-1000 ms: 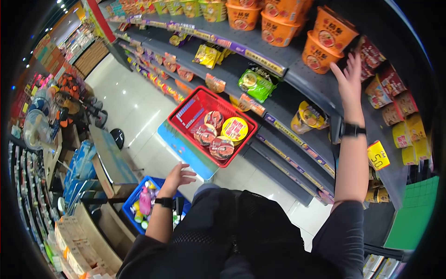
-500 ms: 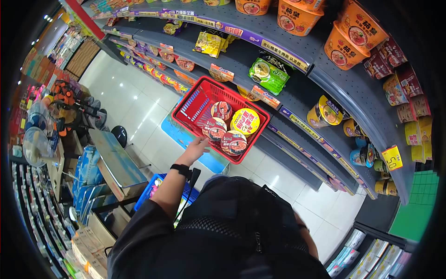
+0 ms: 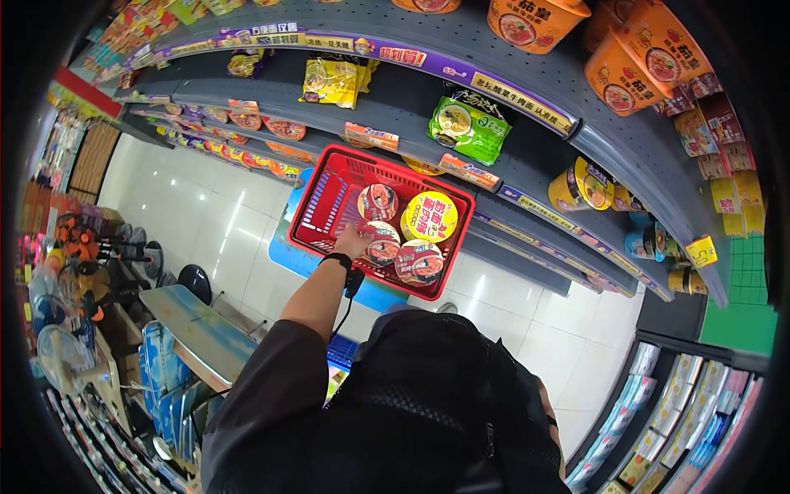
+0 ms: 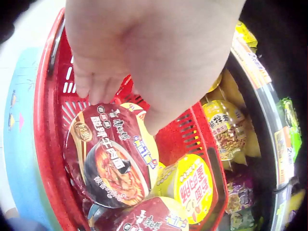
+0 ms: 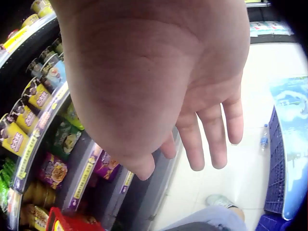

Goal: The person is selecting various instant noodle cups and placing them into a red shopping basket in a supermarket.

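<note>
A red basket holds several lidded noodle bowls, dark red ones and one yellow one. My left hand reaches over the basket's near side, beside a dark red bowl. In the left wrist view, the bent fingers and thumb of that hand lie at the rim of a dark red bowl; whether they grip it is unclear. Low beside my body hangs my right hand, empty, its fingers loosely extended; the head view hides it behind the dark clothing.
Shelves curve along the far side and right, with orange noodle tubs, a green packet and yellow packets. The basket rests on a blue surface. A blue crate and folding tables stand nearby.
My left hand has moved from outside the basket to over the bowls. My right hand has left the orange tubs at the shelf and dropped beside my body. The head view has shifted.
</note>
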Available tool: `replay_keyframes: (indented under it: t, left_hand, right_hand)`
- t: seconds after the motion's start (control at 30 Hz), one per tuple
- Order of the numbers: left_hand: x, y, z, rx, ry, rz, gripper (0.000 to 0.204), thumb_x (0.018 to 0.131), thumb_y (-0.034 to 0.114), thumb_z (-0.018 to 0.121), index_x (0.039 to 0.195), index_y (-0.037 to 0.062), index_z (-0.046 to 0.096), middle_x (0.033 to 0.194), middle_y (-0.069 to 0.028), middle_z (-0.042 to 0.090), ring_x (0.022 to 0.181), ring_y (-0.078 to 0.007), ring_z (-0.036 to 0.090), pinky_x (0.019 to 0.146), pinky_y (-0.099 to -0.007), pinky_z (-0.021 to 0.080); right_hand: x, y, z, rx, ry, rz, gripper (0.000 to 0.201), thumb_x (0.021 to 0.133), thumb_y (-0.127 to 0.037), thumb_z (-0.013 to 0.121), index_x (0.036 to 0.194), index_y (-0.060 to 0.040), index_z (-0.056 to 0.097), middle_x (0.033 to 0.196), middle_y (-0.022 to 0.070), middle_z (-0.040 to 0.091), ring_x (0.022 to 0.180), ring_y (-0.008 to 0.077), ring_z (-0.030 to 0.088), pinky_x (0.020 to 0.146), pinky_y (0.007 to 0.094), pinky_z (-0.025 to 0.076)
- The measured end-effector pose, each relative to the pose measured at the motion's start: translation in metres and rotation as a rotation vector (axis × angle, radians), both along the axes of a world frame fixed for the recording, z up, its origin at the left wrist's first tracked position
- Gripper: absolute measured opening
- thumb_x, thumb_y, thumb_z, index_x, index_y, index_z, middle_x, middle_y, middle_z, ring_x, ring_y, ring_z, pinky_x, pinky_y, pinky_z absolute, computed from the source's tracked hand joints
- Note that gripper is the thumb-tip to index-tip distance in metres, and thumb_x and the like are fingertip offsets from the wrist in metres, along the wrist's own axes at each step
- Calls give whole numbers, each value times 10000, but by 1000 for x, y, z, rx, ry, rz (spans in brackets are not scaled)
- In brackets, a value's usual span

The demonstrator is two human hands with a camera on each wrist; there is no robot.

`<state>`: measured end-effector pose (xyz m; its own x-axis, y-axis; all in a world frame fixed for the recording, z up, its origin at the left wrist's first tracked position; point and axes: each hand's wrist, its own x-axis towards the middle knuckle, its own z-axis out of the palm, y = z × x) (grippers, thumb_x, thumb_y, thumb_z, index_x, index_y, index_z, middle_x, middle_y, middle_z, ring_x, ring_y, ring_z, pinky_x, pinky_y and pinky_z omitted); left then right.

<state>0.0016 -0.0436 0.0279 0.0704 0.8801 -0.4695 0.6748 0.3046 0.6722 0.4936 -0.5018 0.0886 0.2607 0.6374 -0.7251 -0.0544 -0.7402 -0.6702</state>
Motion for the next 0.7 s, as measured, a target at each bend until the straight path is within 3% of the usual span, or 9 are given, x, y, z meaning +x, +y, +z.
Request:
replay_keyframes:
  t: [0.1, 0.13, 0.2, 0.27, 0.37, 0.43, 0.5, 0.57, 0.7]
  left_hand:
    - [3, 15, -1, 137, 2, -2, 534, 692, 273, 765, 1061, -31, 529, 1022, -232, 621, 977, -365, 606, 837, -414, 483]
    - [-9, 19, -33, 47, 55, -16, 506, 703, 261, 762, 1058, -18, 534, 1018, -199, 637, 967, -320, 625, 829, -400, 490]
    - [-6, 24, -8, -124, 24, 5, 520, 703, 262, 767, 1096, 10, 539, 1011, -156, 652, 932, -262, 642, 795, -381, 503]
    - [-14, 29, -20, -190, -296, -110, 501, 755, 230, 725, 1156, -9, 543, 1070, -168, 632, 972, -243, 620, 857, -354, 479]
    - [-26, 34, -97, -153, -201, -133, 425, 748, 186, 725, 1103, -4, 590, 1001, -122, 667, 918, -202, 633, 823, -337, 489]
    - [-27, 35, -109, -122, -163, -141, 446, 739, 209, 737, 1099, -3, 583, 994, -127, 665, 932, -211, 631, 830, -340, 484]
    - [-29, 27, -71, -171, -131, -98, 464, 733, 230, 745, 1099, -1, 578, 1003, -137, 661, 943, -222, 631, 838, -346, 481]
    - [-10, 24, 30, -200, -17, 1, 528, 720, 275, 758, 1123, 2, 553, 1022, -164, 648, 953, -258, 634, 836, -361, 485]
    - [-28, 33, 0, 22, -234, 126, 574, 741, 273, 755, 1169, -13, 503, 1008, -161, 643, 922, -232, 633, 779, -335, 503]
  right_hand:
    - [-53, 51, 65, -51, 73, -99, 542, 808, -79, 675, 1258, 49, 401, 1128, 176, 586, 1035, 213, 568, 896, 299, 448]
    - [-65, 60, 82, -64, 88, -69, 528, 810, -93, 676, 1249, 45, 417, 1130, 167, 586, 1047, 209, 562, 901, 304, 444]
    - [-69, 37, 54, -21, -18, 23, 518, 807, -106, 679, 1242, 35, 436, 1127, 153, 589, 1053, 210, 559, 903, 315, 441]
    - [-74, 12, 39, 15, -126, 123, 508, 804, -119, 682, 1235, 24, 455, 1125, 139, 593, 1059, 211, 557, 905, 327, 437]
    - [-84, -13, 35, -121, -169, 149, 488, 817, -189, 663, 1218, 23, 483, 1137, 156, 592, 1072, 233, 551, 916, 335, 427]
    - [-90, -23, 33, -210, -183, 176, 483, 826, -235, 650, 1206, 22, 501, 1146, 167, 591, 1081, 248, 547, 922, 341, 421]
    - [-91, -22, 35, -261, -177, 212, 483, 830, -259, 644, 1200, 22, 510, 1150, 173, 591, 1086, 255, 545, 926, 343, 417]
    - [-96, 4, 54, -428, -263, 276, 476, 852, -303, 609, 1187, 24, 521, 1164, 191, 584, 1101, 261, 539, 935, 345, 412]
    - [-96, 14, 39, -129, -238, 183, 416, 885, -240, 577, 1218, -4, 499, 1166, 168, 586, 1022, 241, 580, 890, 340, 446]
